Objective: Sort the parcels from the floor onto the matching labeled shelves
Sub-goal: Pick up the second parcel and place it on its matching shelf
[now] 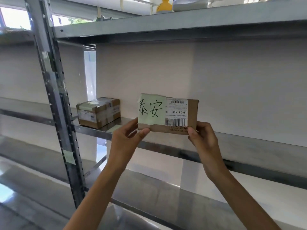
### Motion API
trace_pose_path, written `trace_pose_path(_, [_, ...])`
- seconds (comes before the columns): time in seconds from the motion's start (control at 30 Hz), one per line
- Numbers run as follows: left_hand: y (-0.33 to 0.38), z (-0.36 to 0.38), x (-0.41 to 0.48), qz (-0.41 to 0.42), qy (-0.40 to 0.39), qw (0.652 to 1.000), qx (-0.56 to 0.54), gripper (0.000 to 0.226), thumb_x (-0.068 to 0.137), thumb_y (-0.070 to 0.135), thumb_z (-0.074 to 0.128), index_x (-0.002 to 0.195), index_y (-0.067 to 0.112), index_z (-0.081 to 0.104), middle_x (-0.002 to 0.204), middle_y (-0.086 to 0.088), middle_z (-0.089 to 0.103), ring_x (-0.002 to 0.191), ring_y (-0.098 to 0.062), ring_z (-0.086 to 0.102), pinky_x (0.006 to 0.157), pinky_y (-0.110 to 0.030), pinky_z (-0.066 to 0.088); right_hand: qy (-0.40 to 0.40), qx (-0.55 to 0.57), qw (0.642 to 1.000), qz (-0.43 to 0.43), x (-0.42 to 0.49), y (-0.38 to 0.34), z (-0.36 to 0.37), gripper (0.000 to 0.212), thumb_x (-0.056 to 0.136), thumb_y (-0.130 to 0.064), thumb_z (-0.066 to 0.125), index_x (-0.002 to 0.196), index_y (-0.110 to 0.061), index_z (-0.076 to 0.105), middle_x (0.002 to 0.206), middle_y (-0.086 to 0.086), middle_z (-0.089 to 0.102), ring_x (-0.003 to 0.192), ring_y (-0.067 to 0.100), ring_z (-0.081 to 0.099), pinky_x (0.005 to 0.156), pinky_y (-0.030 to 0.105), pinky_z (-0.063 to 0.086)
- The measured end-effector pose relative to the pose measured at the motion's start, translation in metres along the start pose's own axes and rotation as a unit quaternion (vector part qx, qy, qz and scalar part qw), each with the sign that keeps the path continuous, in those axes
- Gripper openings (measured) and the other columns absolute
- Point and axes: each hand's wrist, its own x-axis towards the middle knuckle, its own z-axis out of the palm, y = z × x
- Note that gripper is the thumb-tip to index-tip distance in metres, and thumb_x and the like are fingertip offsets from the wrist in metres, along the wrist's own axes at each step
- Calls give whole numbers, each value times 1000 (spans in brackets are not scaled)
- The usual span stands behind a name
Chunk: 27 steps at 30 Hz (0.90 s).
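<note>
A: From the head view, what's in hand?

B: A flat cardboard parcel [172,116], held up dead centre in front of the middle shelf [249,156]. The left hand [128,138] pinches its lower corner at seven o'clock, thumb in front, fingers closed behind; the right hand [203,140] clamps the lower corner at five o'clock the same way.

A: Labelled?

B: A pale green note [152,111] with handwritten characters faces us, beside a shipping label [177,113] that reads upside down.

A: Anything shelved?

B: One taped box [98,112] sits on that shelf at nine o'clock from the parcel, well apart from it. A green slip [114,128] lies on the shelf just by the left hand; I can't read it.

A: So how far along?

B: I'd judge early or midway: one parcel placed, this one not yet set down. The floor isn't visible, so what's left I cannot tell.
</note>
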Motion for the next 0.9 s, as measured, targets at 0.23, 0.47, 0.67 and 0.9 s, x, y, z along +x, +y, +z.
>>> trace_pose_path(0.23, [-32,-3,58,-8,-27,999,-20,35,76,10,71,102,33,64,100,17,69,88,8,67,68,-4,49,15,-23,999,-34,54,25,17,30,88,-26,59,117,-21,51,119,-8,64,113,3,58,92,14,49])
trace_pose_path(0.47, [-65,-28,93,-17,-33,999,-31,40,76,8,71,112,22,62,97,21,67,87,10,66,67,-5,49,34,-17,998,-48,78,48,58,32,88,-21,59,119,-18,52,117,-7,65,112,3,58,88,7,46])
trace_pose_path(0.67, [-86,-58,125,4,-67,997,-25,38,76,7,70,99,36,60,79,37,67,84,13,65,66,-4,49,73,-22,996,-46,87,56,101,42,80,-34,59,119,-20,52,118,-8,65,113,4,58,90,15,49])
trace_pose_path(0.9, [-101,-97,147,3,-134,990,-41,38,75,19,72,106,38,59,95,30,67,92,7,66,75,-12,54,146,-49,987,-39,78,54,150,39,78,-39,59,115,-26,52,113,-12,67,109,3,60,97,27,46])
